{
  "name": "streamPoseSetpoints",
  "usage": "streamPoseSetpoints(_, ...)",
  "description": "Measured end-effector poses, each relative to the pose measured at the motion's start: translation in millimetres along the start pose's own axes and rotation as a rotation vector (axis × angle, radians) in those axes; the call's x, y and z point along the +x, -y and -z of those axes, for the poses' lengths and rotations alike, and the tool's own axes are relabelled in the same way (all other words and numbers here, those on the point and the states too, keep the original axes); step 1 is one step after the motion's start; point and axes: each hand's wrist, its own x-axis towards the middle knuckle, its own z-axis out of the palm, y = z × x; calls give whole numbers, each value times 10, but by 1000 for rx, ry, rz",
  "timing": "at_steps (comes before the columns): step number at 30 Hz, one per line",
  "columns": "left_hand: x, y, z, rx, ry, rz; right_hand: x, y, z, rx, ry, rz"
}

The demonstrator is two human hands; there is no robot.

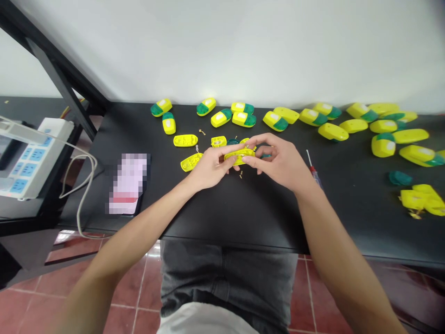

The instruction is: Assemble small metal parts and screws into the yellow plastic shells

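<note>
Over the middle of the black table, my left hand (217, 166) and my right hand (274, 160) are closed on one yellow plastic casing half (239, 157). Its open side faces up, and my fingertips cover part of it. Just beyond my left hand lie two more yellow casing halves, one (185, 140) flat and another (191, 162) partly behind my knuckles. A yellow casing piece (219, 141) and a dark green cover (233, 143) rest behind the held one. Small brass-coloured pieces (241, 175) lie on the tabletop below my fingers.
Several yellow-and-green casings (244, 118) line the wall side. A screwdriver (313, 169) lies beside my right forearm. Loose yellow parts (422, 199) and a green cover (399, 177) are at the right. A phone (128, 183), a white cable (83, 204) and a power strip (38, 157) are at the left.
</note>
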Motion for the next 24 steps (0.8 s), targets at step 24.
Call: streamPoseSetpoints(24,1,-26,-3,-128,18,23,10,22,-63,73,-4,12)
